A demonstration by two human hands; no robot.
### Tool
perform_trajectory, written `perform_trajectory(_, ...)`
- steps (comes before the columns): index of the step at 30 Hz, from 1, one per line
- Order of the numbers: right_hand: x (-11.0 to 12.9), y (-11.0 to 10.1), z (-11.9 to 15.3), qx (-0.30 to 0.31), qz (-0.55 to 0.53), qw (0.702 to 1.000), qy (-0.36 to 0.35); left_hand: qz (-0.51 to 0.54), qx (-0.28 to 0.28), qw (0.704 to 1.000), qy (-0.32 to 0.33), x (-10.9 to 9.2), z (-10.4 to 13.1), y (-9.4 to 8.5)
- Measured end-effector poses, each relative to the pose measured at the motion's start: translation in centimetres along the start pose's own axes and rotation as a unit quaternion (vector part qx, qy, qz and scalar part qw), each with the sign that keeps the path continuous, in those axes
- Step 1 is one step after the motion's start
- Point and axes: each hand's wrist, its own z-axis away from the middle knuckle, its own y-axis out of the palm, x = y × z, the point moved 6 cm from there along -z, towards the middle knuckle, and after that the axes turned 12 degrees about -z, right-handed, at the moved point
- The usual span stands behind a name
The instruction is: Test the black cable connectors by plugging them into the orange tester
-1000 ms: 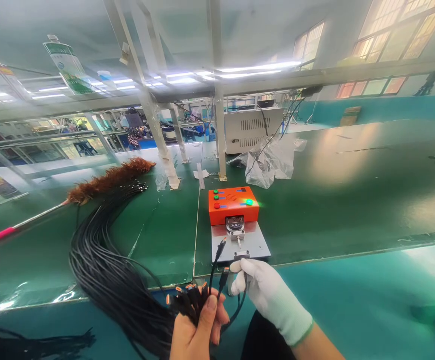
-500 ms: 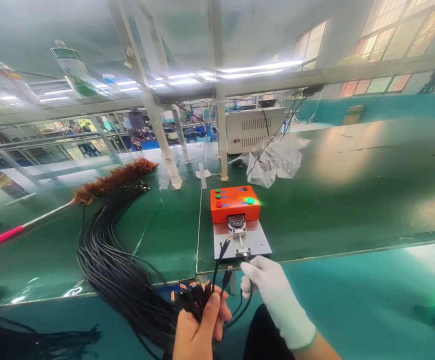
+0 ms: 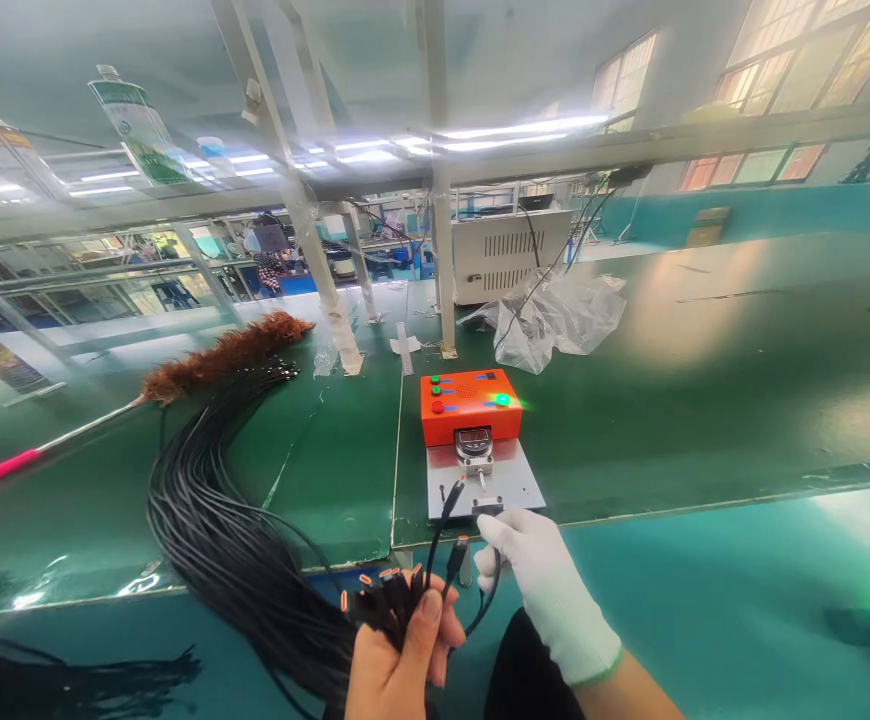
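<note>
usb-c cables point(image 3: 255, 575): gloved fingertips closer to the fixture block

location: the black bundle lies across the green workbench point(image 3: 630, 420), beside a brown feather duster point(image 3: 217, 360), and passes over the front edge to the left hand point(image 3: 405, 655). this hand is bare, pinching the cable ends between thumb and fingers, orange-tipped plugs upward.

right hand point(image 3: 547, 580): white-gloved, thumb and fingers pinching a single cable point(image 3: 492, 590) just in front of the small metal block point(image 3: 487, 503) on the metal base plate point(image 3: 516, 480). its plug is mostly hidden; whether it is seated cannot be told.

change: half a second ago the glove sat slightly farther back and more of the plug showed. the left grip is unchanged. the green button point(image 3: 502, 400) on the orange control box point(image 3: 472, 392) remains lit. the digital dial gauge point(image 3: 474, 443) reading is illegible.
</note>
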Motion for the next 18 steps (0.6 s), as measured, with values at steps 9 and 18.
perform_trajectory(9, -0.09, 0.10, -0.09, 0.008, -0.023, 1.000, -0.001, -0.005, 0.006, 1.000, -0.001, 0.27, -0.17, -0.01)
perform_trajectory(18, 0.07, -0.49, 0.51, 0.033, 0.136, 0.990, 0.004, -0.021, 0.011, 1.000, 0.002, 0.32, -0.25, -0.05)
